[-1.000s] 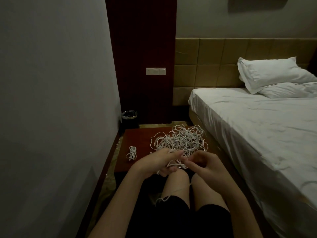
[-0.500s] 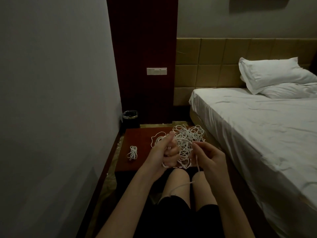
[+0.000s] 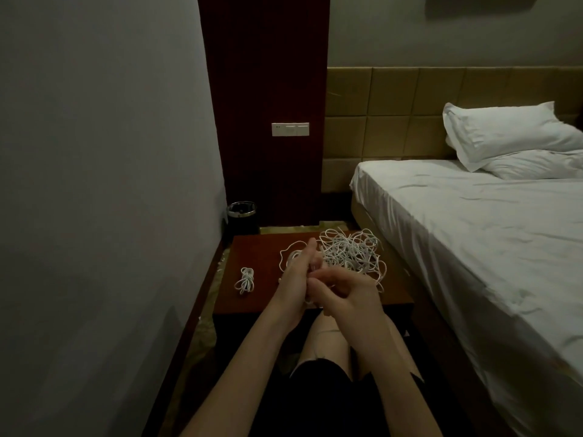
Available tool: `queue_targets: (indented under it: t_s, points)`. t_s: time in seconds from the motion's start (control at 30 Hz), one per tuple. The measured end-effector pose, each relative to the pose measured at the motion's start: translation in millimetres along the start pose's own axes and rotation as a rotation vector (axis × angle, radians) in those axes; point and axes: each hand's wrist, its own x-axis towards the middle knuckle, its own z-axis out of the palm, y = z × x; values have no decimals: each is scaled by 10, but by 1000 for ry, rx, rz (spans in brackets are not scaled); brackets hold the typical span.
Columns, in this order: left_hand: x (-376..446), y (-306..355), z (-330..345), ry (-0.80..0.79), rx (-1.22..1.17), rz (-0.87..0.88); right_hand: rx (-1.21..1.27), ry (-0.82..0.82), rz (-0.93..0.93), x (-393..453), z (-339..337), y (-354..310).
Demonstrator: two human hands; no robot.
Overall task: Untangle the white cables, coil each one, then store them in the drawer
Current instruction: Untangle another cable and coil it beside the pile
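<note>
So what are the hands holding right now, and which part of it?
Both the left hand and right hand grip a strand at the near edge of the tangled white cables.

White cables (image 3: 350, 255) (dark-red nightstand (image 3: 262, 263))

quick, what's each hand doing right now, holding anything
Left hand: holds white cable strands from the tangled pile.
Right hand: fingers curled round a cable strand; the exact grip is hidden.

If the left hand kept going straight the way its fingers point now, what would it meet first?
Most likely the tangled pile of white cables on the red nightstand: the left hand points up and away, its fingertips already at the pile's near-left edge. Depth is unclear from this single view.
</note>
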Motion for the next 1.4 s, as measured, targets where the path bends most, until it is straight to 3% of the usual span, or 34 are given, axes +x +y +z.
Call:
queue_targets:
  t_s: [0.13, 0.43, 0.57, 0.7, 0.8, 0.9, 1.0, 1.07, 1.2, 1.33, 1.4]
  points:
    - [42, 100, -87, 45, -375, -83, 111, -4, 91, -3, -73, 29]
    - [39, 229, -197, -55, -584, -158, 3, -238, 168, 6, 9, 102]
    - [6, 261, -328, -177, -443, -194, -15, -336, 149, -23, -207, 146]
    - [-62, 294, -278, -206, -229, -219, -102, -228, 44, -1, -286, 85]
    - [-86, 274, -225, -166, -85, -186, -287, -234, 7, 9, -254, 24]
    - [-132, 246, -181, -235, 74, -220, -444, -205, -54, 28, -177, -18]
    - [-162, 190, -95, -240, 252, -198, -555, -77, -102, 26, -70, 0]
    - [-162, 179, -85, -239, 335, -175, -530, -25, -82, 11, -75, 9]
    - [-164, 195, -158, -311, 466, -148, -413, -122, 0, 12, -246, 58]
    - [-120, 263, -271, -191, 458, -87, -274, -218, 78, -44, -501, 108]
    - [-92, 291, -324, -187, 410, -59, -124, -162, 60, -62, -539, 85]
